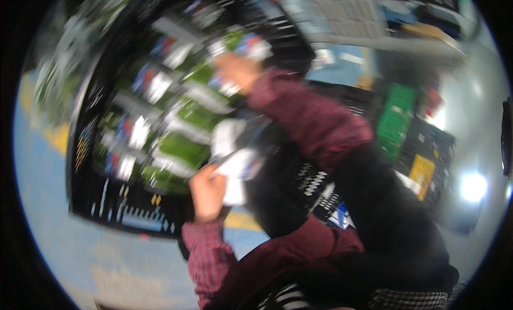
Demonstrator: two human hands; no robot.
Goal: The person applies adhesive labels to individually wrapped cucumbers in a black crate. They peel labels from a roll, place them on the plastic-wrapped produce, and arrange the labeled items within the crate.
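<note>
My left hand [206, 193] pinches a white strip of labels [234, 186] at the crate's near edge. Just above that strip is a white roll [226, 137], perhaps part of the same label roll. My right hand [238, 71] is stretched over the far packs and badly blurred; whether it grips anything does not show. Below both hands, a black plastic crate [90, 202] holds rows of packs of green produce [182, 149]. Many packs bear white, blue and red labels [138, 131].
A bundle of leafy greens or clear wrap [64, 69], too blurred to name, lies left of the crate. To the right are more black crates [431, 143], a green crate or panel [396, 117] and a yellow piece [422, 176]. The floor [52, 214] is blue with yellow marking.
</note>
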